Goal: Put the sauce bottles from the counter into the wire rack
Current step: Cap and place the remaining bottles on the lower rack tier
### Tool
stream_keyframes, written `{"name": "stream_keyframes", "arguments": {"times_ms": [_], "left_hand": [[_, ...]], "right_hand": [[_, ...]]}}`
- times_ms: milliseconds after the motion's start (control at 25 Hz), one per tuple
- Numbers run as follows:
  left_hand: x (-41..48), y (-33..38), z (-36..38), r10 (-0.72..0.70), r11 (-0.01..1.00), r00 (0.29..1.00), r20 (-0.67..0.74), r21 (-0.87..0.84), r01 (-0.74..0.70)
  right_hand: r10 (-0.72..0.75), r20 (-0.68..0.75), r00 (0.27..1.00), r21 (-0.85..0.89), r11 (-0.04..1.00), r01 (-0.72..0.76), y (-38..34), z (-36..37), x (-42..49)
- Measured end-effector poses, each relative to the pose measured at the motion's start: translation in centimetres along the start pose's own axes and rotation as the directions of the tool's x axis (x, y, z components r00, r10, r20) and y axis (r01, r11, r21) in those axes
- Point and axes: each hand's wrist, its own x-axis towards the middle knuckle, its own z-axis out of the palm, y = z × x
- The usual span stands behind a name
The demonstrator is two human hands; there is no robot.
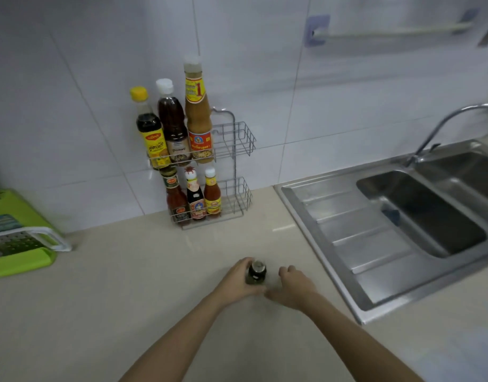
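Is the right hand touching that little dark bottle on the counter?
Apart. The head view shows bare counter between the right hand and the small dark bottle; only the left hand wraps it.

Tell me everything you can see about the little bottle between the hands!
The little bottle is small and dark, seen almost from above, standing upright on the beige counter. It looks like glass with a dark cap; its label is too blurry to read. The left hand wraps its left side in a grip. The right hand is close beside it, apparently not touching.
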Motion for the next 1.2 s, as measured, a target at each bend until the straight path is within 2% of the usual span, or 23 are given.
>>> {"name": "stream_keyframes", "arguments": {"times_ms": [160, 240, 360, 480, 600, 760, 800, 880, 960, 1040, 1120, 1200], "left_hand": [[-0.4, 0.0, 2.2, -0.022, 0.996, 0.993, -0.120, -0.090, 0.011], [-0.9, 0.2, 2.3, -0.037, 0.995, 0.988, -0.147, -0.098, 0.022], [-1.4, 0.2, 1.3, -0.035, 0.999, 0.985, -0.169, -0.048, 0.027], [-1.7, 0.1, -0.4, -0.037, 0.999, 0.974, -0.224, 0.024, 0.043], [-2.1, -0.4, -1.2, -0.038, 0.998, 0.968, -0.246, 0.045, 0.051], [-2.8, -1.2, -0.7, -0.056, 0.997, 0.974, -0.218, 0.043, 0.067], [-2.9, -1.2, -0.5, -0.054, 0.997, 0.976, -0.213, 0.036, 0.063], [-3.0, -0.9, -0.1, -0.053, 0.998, 0.978, -0.202, 0.020, 0.058], [-3.0, -0.2, -0.1, -0.046, 0.999, 0.982, -0.185, 0.016, 0.050], [-2.7, 0.9, -0.5, -0.039, 0.999, 0.987, -0.158, 0.026, 0.044], [-2.4, 2.4, -1.3, -0.027, 0.999, 0.986, -0.167, 0.023, 0.031], [-2.1, 4.2, -2.7, -0.014, 1.000, 0.981, -0.194, 0.005, 0.015]], "right_hand": [[-0.019, -0.017, 1.000, -0.126, 0.992, 0.017, 1.7, 2.3, -1.8], [-0.029, -0.057, 0.998, -0.108, 0.994, 0.023, 2.2, 1.5, -1.7], [-0.060, -0.079, 0.995, -0.162, 0.986, 0.047, 1.7, -1.8, -0.6], [-0.100, -0.019, 0.995, -0.203, 0.975, 0.095, 0.9, -2.5, -0.1], [-0.089, 0.053, 0.995, -0.114, 0.989, 0.095, 1.1, -0.5, -0.2], [-0.094, 0.032, 0.995, -0.100, 0.990, 0.097, 1.6, 0.6, -0.3], [-0.099, 0.003, 0.995, -0.045, 0.994, 0.099, 1.5, 0.5, -0.4], [-0.087, -0.117, 0.989, 0.189, 0.976, 0.109, 1.1, -0.1, -0.6], [-0.059, -0.229, 0.972, 0.525, 0.833, 0.175, 0.2, -2.0, -1.0], [-0.118, -0.256, 0.960, 0.734, 0.623, 0.272, -0.8, -4.6, -1.3], [-0.228, -0.302, 0.926, 0.779, 0.500, 0.378, -2.2, -6.9, -1.7], [-0.280, -0.360, 0.890, 0.780, 0.434, 0.451, -3.5, -8.8, -2.1]]}}
